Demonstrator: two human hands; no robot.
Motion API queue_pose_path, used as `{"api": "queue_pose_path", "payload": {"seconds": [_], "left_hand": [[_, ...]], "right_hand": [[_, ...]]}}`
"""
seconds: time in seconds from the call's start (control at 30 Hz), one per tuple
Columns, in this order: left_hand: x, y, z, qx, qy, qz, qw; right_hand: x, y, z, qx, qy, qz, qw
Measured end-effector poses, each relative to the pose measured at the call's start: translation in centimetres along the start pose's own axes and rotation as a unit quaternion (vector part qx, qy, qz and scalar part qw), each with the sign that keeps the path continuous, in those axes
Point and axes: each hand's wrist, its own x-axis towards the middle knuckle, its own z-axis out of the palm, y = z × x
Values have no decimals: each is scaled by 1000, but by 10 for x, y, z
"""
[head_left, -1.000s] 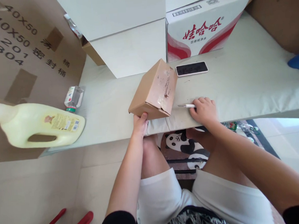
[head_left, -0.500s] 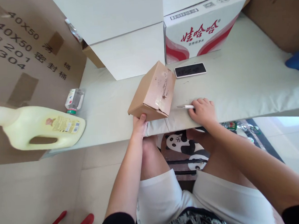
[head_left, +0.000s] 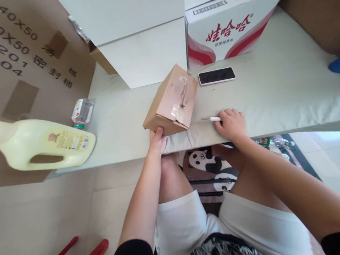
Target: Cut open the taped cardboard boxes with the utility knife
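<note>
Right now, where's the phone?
Head view: the phone lies flat on the table, right of centre, before the red-and-white carton, beyond the right hand.

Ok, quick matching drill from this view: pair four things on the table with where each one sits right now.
Things:
1. small cardboard box
2. phone
3. knife
4. yellow jug

Places:
A. lying on its side at the table's left end
B. flat in front of the red-and-white carton
C. under the right hand
D. held at its near corner by the left hand

Pairs: 1-D, 2-B, 3-C, 4-A
</note>
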Motion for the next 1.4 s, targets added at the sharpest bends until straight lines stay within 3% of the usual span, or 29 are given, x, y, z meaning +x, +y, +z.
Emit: {"api": "queue_pose_path", "payload": {"seconds": [1.4], "left_hand": [[2,-3,-1,-14,-9,4,1000]], "right_hand": [[0,0,0,2,8,-3,1000]]}}
